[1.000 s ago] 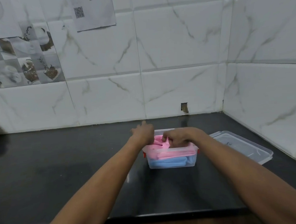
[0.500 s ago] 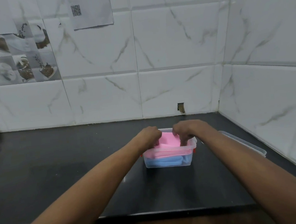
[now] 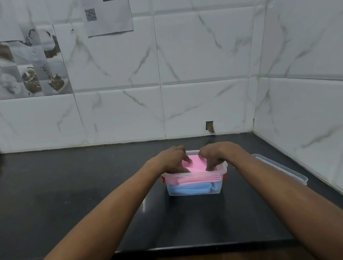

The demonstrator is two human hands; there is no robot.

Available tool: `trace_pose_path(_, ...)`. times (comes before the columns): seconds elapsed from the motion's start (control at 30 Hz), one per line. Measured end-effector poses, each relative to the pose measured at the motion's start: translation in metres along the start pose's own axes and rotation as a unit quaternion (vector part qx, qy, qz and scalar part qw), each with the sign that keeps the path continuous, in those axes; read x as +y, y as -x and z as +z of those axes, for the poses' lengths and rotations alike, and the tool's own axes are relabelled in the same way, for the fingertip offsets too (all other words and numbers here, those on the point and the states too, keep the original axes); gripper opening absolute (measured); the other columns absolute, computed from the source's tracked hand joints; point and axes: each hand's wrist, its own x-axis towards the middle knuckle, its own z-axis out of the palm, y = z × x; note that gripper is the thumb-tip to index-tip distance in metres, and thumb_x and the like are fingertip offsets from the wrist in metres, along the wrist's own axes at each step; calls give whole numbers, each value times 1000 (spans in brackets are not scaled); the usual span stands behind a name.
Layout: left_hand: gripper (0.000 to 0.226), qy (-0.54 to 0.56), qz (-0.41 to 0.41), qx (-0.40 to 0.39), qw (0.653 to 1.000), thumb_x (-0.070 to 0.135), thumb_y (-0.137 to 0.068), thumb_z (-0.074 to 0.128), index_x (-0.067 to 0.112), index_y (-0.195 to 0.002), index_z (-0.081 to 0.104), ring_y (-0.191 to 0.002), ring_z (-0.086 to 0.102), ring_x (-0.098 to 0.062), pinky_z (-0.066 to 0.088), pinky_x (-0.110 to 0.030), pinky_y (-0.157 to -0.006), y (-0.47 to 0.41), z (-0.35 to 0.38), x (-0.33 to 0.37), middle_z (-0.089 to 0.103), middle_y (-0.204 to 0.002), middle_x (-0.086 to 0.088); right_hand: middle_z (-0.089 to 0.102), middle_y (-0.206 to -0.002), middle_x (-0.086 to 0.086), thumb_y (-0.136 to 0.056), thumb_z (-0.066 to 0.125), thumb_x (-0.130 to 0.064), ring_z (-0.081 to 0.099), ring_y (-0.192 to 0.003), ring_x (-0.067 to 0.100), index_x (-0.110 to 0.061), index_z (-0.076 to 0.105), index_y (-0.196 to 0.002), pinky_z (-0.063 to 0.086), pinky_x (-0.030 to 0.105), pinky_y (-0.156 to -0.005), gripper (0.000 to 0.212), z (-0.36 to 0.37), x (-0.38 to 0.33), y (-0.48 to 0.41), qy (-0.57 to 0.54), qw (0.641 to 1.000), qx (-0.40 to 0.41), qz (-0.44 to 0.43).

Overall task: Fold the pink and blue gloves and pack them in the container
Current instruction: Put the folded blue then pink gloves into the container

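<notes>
At the far left we saw patterned tiles (image 3: 20,67) on the wall, and further right a paper (image 3: 107,12) with a QR code stuck to the white marble tiling. Below ran the black bench (image 3: 69,198), its front edge near the bottom of the view.

Our left hand (image 3: 173,160) reached from the lower left into the left side of the container (image 3: 195,190). Its fingers were curled down and pressed on the pink glove (image 3: 196,162); we could not tell whether they pinched the glove or only pushed on it.

The container was a clear tub with red clips at its sides, standing on the bench near the middle. Through its front wall we saw the pink glove lying folded on top and the blue glove (image 3: 191,189) folded beneath it, at the bottom.

Our right hand (image 3: 216,154) came from the lower right into the right side of the container. Its fingers were bent down with the tips on the pink glove near the right wall; again we could not tell if they gripped it.

Just right of the container, partly behind our right forearm, a clear lid (image 3: 281,168) lay flat on the bench, near the corner wall.
</notes>
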Motion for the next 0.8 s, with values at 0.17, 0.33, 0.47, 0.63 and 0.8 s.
trace_pose_path(0.17, 60, 35, -23, -70, 997, 44, -90, 62, 25, -145, 46, -122, 47, -21, 34, -32, -109, -2, 5, -9, 37, -138, -3, 60, -114, 4, -83, 74, -26, 58, -97, 20, -11, 55, -124, 46, 26, -72, 47, -2, 8, 6, -44, 999, 11, -10)
trace_pose_path(0.33, 66, 158, -86, -117, 977, 65, -94, 37, 15, -129, 63, -108, 57, -26, 40, -37, -95, 10, -11, -31, 57, -130, -8, 55, -104, 1, -88, 69, -27, 52, -87, 18, -17, 52, -113, 39, 26, -64, 32, 0, 0, -1, -43, 998, 27, -49)
trace_pose_path(0.47, 45, 130, -104, -39, 985, 48, -95, 52, 11, -108, 74, -77, 55, -20, 46, -34, -76, 10, -7, -31, 68, -92, -5, 56, -114, 4, -91, 65, -26, 50, -91, 20, -11, 50, -131, 38, 25, -69, 45, 0, -18, -7, -24, 997, 37, -71)
trace_pose_path(0.63, 46, 41, -64, -71, 995, 26, -85, 66, 20, -131, 62, -86, 53, -17, 40, -24, -77, 11, 3, -33, 58, -99, 1, 60, -106, 5, -86, 71, -26, 53, -83, 18, -8, 57, -116, 37, 22, -57, 37, -3, -22, -7, -11, 999, 13, -30)
trace_pose_path(0.8, 48, 116, -89, -136, 980, 51, -95, 51, 15, -123, 66, -89, 60, -20, 47, -37, -91, 5, -5, -33, 69, -106, 0, 64, -113, 5, -86, 71, -23, 57, -89, 19, -8, 58, -124, 44, 25, -66, 43, -8, -22, -7, 0, 1000, -13, -12)
